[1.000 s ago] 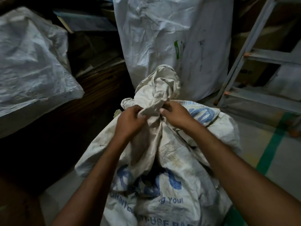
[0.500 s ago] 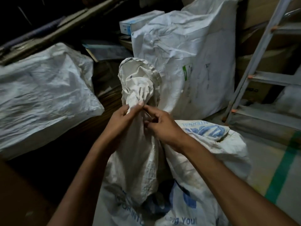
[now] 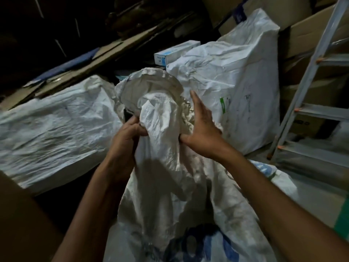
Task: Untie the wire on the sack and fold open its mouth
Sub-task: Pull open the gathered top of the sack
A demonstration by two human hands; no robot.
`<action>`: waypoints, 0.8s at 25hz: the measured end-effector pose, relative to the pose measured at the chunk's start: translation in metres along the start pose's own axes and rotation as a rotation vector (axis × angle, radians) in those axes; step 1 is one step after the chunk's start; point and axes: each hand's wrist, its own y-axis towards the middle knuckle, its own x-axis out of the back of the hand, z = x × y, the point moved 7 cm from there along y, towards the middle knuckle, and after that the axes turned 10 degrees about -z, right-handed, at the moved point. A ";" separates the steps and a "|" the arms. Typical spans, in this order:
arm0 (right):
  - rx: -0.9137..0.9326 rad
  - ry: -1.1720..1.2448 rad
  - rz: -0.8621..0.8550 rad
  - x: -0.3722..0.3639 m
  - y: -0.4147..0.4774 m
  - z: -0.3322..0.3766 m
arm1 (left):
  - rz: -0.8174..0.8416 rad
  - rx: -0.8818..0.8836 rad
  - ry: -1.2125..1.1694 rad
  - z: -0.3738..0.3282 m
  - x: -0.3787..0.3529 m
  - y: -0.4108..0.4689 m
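Note:
A dirty white woven sack (image 3: 170,195) with blue print stands in front of me, its neck pulled up. Its mouth (image 3: 151,86) has loosened into a crumpled oval rim. My left hand (image 3: 128,135) pinches the neck fabric on the left side, just under the rim. My right hand (image 3: 202,129) lies against the right side of the neck with its fingers straight and pointing up, thumb pressed into the cloth. No wire shows in this view.
A large white sack (image 3: 232,87) stands behind, another white sack (image 3: 51,127) lies at left. A blue-and-white box (image 3: 175,52) sits between them. A metal stepladder (image 3: 309,103) rises at right. Cardboard boxes (image 3: 311,33) are stacked behind, and a brown box (image 3: 20,224) at lower left.
The sack's neck has loosened and its mouth has spread wider. My right hand let go of the neck and opened flat against its right side. The view tilted upward.

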 end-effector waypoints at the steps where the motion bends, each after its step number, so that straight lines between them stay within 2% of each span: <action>1: 0.024 0.021 0.060 -0.002 0.006 0.007 | 0.035 0.014 -0.042 -0.005 -0.004 -0.003; 4: 0.118 0.040 0.087 -0.004 0.033 0.019 | 0.025 0.061 -0.111 -0.025 -0.011 -0.014; 8: 0.138 -0.027 -0.080 0.017 0.076 0.020 | -0.180 0.038 -0.018 -0.049 0.002 -0.010; 9: 0.126 -0.056 -0.130 0.025 0.078 0.022 | -0.154 0.093 -0.051 -0.049 0.002 -0.006; 11: 0.113 -0.086 -0.200 0.043 0.070 0.035 | -0.032 0.314 -0.071 -0.051 -0.004 -0.007; 12: 0.112 -0.099 -0.227 0.053 0.066 0.045 | 0.019 0.394 -0.015 -0.057 -0.010 -0.007; 13: 0.108 -0.113 -0.241 0.064 0.063 0.057 | -0.012 0.428 0.070 -0.064 -0.010 -0.004; 16: 0.146 -0.184 -0.199 0.093 0.053 0.100 | -0.175 0.344 0.361 -0.093 -0.021 -0.004; 20: 0.081 -0.264 -0.087 0.135 0.047 0.155 | -0.195 0.244 0.508 -0.128 -0.035 -0.016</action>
